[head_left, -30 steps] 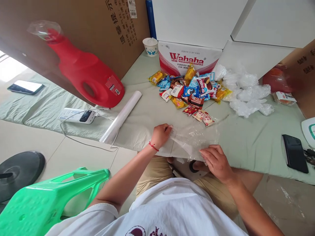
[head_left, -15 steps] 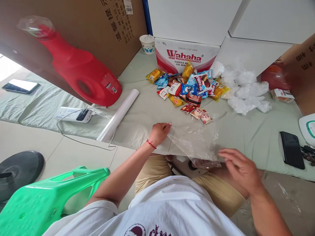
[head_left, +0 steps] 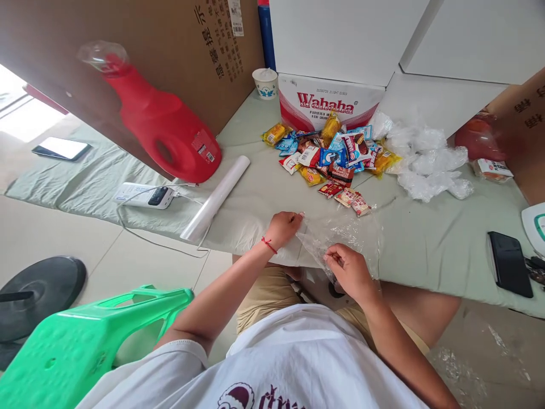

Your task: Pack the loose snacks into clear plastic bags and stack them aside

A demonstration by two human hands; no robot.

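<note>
A thin clear plastic bag [head_left: 357,232] lies spread over the front edge of the covered table, partly hanging down. My left hand [head_left: 286,228], with a red string round its wrist, pinches the bag's left corner. My right hand [head_left: 352,271] is over the bag's lower part, thumb and fingers pressed together on the film. Just beyond the bag is a heap of small wrapped snacks [head_left: 336,158], in blue, red, yellow and white packets. Several crumpled clear bags [head_left: 430,156] bunch up to the right of the heap.
A white Wahaha carton [head_left: 327,102] stands behind the snacks. To the left are a roll of clear film [head_left: 216,199], a red jug [head_left: 170,133], a power bank [head_left: 145,195] with cables and a green stool [head_left: 93,335]. A black phone [head_left: 510,263] lies at right.
My right hand has moved left, from beside the bag's right edge to over it, its fingers closing from apart to a pinch. My left hand keeps its hold on the corner.
</note>
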